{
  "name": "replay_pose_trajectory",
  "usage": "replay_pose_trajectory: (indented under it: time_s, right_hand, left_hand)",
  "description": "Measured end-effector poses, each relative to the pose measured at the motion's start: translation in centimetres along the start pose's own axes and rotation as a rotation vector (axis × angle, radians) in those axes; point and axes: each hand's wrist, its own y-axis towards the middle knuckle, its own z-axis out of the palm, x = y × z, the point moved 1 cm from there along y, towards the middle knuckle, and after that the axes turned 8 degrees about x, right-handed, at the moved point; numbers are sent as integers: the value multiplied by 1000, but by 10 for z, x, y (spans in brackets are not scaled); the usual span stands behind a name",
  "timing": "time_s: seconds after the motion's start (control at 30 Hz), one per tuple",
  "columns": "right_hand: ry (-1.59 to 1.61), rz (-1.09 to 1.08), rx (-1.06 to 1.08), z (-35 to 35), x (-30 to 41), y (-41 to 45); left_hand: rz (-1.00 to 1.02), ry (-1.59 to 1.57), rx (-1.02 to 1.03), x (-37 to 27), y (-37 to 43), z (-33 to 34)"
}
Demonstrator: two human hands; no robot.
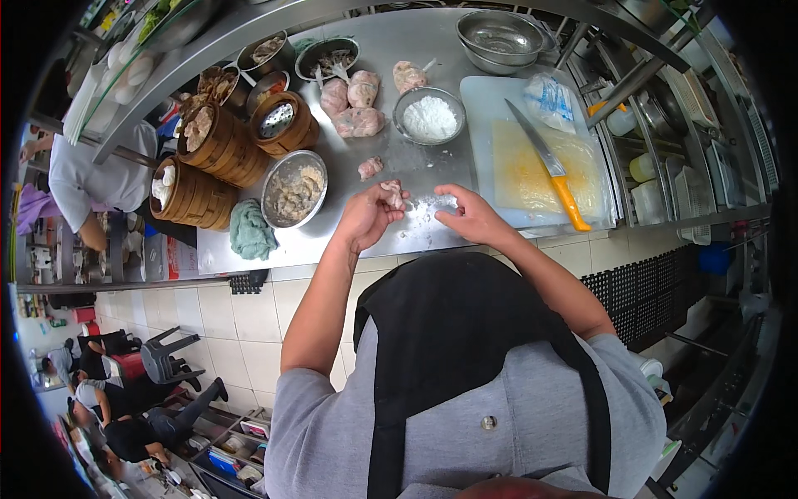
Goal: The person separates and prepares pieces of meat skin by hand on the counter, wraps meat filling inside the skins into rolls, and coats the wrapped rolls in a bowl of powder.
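My left hand (373, 215) holds a small lump of pale pink raw meat (393, 194) between thumb and fingers, over the steel table. To its right my right hand (466, 214) is raised with its thumb and fingers apart, nothing seen in it. Another meat lump (370, 168) lies on the table just beyond my left hand. A steel bowl of white powder (430, 120) stands beyond both hands. Left of my left hand is a steel bowl of pale, chunky filling (294, 189). Knotted clear bags of pink meat (359, 122) lie further back. White smears mark the steel near my right hand.
A yellow-handled knife (548, 156) lies across a cutting board (483, 100) at right, near a plastic bag (548, 100). Bamboo steamers (194, 196) and a green cloth (252, 229) stand at left. A steel shelf edge (312, 28) crosses above; a co-worker (106, 168) is at far left.
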Motion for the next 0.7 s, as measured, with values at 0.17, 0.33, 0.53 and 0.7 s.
replay_pose_trajectory:
  time_s: [0.17,0.33,0.53,0.7]
  right_hand:
    - [-1,3,-34,-1,-8,-3]
    - [-27,9,-9,7,-20,-8]
    - [-3,100,35,4,-26,-23]
    - [43,68,-16,2,-45,-31]
  left_hand:
    - [91,102,-61,0,-3,-1]
    - [160,432,-136,11,4,-10]
    - [132,266,-66,13,7,-16]
    - [106,-347,240,-9,-6,-1]
